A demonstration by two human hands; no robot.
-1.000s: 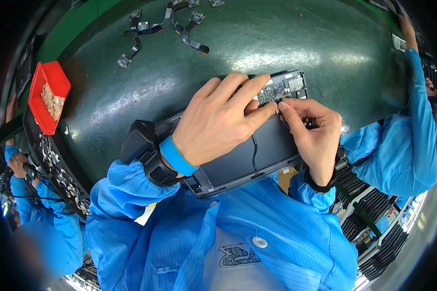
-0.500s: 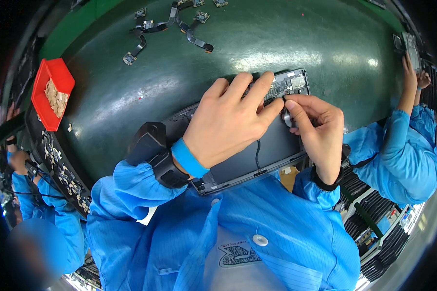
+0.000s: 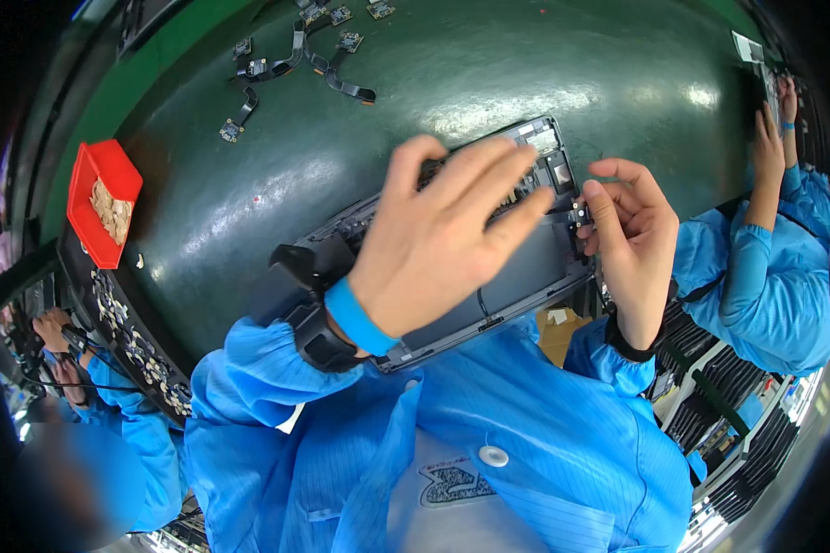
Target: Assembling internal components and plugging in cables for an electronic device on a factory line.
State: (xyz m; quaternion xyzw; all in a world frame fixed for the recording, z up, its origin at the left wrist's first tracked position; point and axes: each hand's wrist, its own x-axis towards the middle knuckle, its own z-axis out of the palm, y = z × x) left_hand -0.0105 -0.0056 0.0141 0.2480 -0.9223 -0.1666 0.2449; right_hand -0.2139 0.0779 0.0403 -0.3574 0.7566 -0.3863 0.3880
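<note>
Hands part over the open device casing [image 3: 535,253] at the tabletop's [image 3: 636,124] near edge.
The left hand [image 3: 452,226], blurred, spreads its fingers; the right hand [image 3: 638,240], earlier beside those fingertips, now curls at the casing's right edge, whether pinching anything I cannot tell.

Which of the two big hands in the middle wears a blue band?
The left hand, over the opened gray device, wears the blue band. The right hand, at the device's edge, shows only a black wristband.
</note>
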